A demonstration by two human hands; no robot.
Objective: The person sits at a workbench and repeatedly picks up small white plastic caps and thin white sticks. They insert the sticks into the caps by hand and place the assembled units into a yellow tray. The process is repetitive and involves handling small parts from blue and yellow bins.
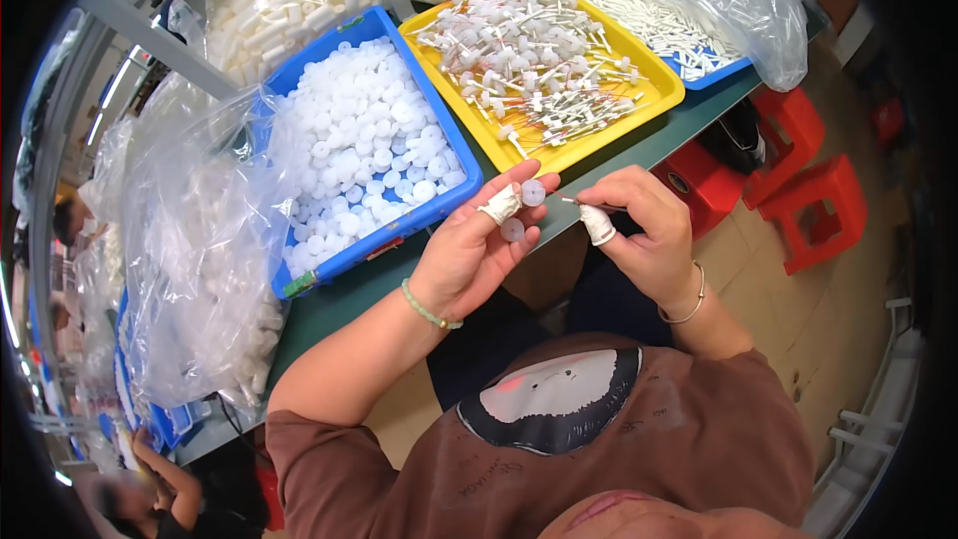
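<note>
Across the green table [324, 314], at left, a blue rectangular plastic tray [384, 237] holds frosted white discs [364, 135]. Your left hand [464, 255] pinches a translucent round plastic disc [534, 193] beyond its taped thumb, a second disc [512, 231] lying against its fingers. Just right, a thin reddish rod [570, 201] sits gripped in your right hand [649, 220]; best steady the disc and aim at its centre.

Left of centre on my feed, I register a blue rectangular plastic tray [436, 208] and translucent white round plastic discs [369, 135]; upper centre, a yellow rectangular plastic tray [611, 132]; right, a red plastic stool [836, 198]; lower centre, a brown fabric shirt [723, 419] printed with a black-and-white figure [544, 397].
</note>
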